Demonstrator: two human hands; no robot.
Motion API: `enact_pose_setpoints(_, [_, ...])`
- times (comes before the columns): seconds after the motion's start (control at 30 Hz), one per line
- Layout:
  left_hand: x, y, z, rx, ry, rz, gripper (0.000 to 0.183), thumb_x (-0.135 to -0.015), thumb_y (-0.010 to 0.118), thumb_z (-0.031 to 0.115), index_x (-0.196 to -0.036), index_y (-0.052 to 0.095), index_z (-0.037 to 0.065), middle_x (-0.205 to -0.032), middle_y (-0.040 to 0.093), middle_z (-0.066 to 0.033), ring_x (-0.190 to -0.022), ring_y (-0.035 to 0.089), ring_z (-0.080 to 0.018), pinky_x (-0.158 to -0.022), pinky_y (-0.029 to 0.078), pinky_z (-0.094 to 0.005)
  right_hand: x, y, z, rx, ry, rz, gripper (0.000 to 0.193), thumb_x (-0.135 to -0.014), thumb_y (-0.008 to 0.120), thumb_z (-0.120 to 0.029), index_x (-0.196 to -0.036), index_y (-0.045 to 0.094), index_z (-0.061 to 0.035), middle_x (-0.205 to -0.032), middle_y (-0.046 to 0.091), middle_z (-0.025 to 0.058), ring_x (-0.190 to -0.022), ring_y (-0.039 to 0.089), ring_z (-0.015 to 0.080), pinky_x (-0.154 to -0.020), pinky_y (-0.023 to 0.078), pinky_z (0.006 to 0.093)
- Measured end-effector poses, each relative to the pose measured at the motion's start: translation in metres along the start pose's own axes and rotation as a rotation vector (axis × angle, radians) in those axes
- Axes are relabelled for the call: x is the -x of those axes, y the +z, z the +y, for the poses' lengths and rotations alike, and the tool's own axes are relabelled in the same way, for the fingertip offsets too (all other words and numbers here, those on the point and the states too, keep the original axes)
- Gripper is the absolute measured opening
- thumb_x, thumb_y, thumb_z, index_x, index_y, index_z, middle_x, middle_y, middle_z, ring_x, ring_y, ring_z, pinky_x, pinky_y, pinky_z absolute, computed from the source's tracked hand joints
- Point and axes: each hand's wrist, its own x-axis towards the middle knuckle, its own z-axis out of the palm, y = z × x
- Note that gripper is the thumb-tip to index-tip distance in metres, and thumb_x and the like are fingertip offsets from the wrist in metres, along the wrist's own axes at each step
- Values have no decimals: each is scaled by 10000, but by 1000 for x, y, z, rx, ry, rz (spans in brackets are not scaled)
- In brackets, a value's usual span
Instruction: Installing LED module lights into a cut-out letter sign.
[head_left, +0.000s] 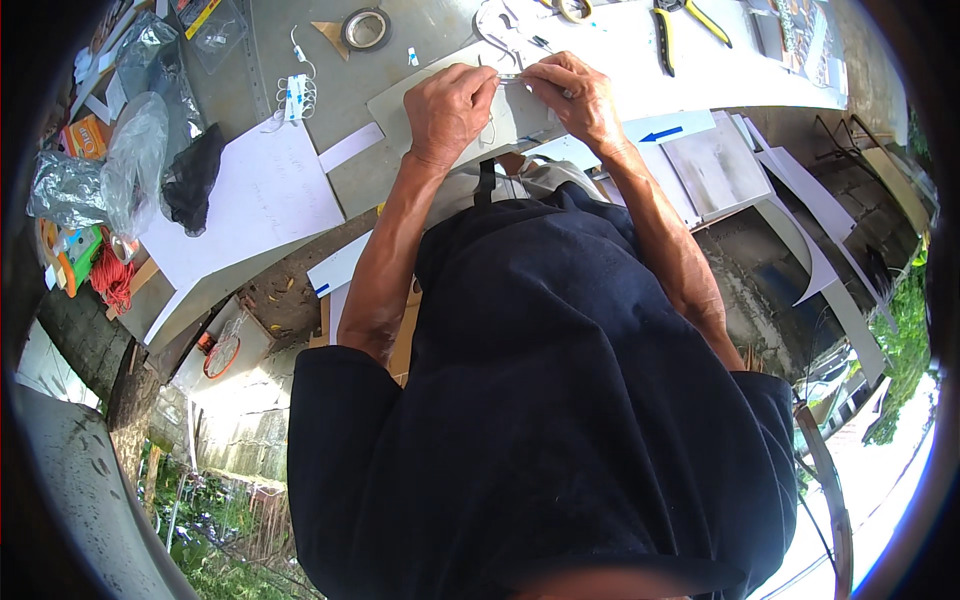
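Both hands meet over the near edge of the worktable, fingertips pinched. Between them stretches a short thin strip (pixel 510 76), too small to make out in detail. My left hand (pixel 448 112) is closed on its left end, and my right hand (pixel 578 98) grips the other end. A thin pale wire (pixel 489 133) dangles by my left fingers. Under the hands lies a flat grey-green panel (pixel 395 103). Just beyond them is a loop of white cable (pixel 492 22). To the left rests a wire-wrapped bundle of small white and blue pieces (pixel 296 97).
A roll of dark tape (pixel 366 30) lies at the far left, yellow-handled pliers (pixel 664 40) at the far right. White sheets (pixel 250 190) cover the table's left part. Plastic bags (pixel 137 150) and red cord (pixel 112 277) crowd the left edge. Boards (pixel 715 170) lean at right.
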Motion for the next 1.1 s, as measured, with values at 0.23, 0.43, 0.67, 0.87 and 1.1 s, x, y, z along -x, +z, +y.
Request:
enact_pose_setpoints(0.23, [0,2,-1,3,-11,17,71,-839,804,128,-886,756,104,-779,728,-36,-628,696,-217,-564,527,-324,-2,0,-1,-5,37,-5,165,-911,741,-141,-1070,774,-116,-967,705,73,-887,719,257,-781,579,360])
enact_pose_setpoints(0.43, [-1,4,0,-7,-14,16,71,-838,802,124,-889,754,109,-757,719,-40,-612,688,-214,-550,514,-327,-2,1,1,-18,50,5,170,-904,745,-136,-1071,774,-129,-956,702,66,-879,717,254,-777,577,358])
enact_pose_setpoints(0.67, [-1,4,-2,5,-17,13,74,-838,805,131,-880,748,109,-751,716,-39,-603,685,-218,-547,514,-332,-3,-1,-1,45,58,-46,192,-903,753,-124,-1092,777,-107,-1006,728,41,-918,727,197,-803,599,314])
enact_pose_setpoints(0.87, [-2,4,-3,-6,-14,0,77,-839,806,136,-882,747,111,-753,717,-39,-608,690,-225,-549,518,-337,-4,0,0,14,31,-9,169,-917,739,-152,-1080,770,-121,-965,702,73,-869,718,250,-771,583,358])
enact_pose_setpoints(1.1, [-2,3,-1,5,-28,-4,77,-838,807,135,-880,747,111,-754,718,-45,-607,691,-229,-551,522,-338,-4,1,-1,9,39,-10,166,-920,734,-150,-1077,770,-113,-968,699,79,-880,719,257,-776,581,360])
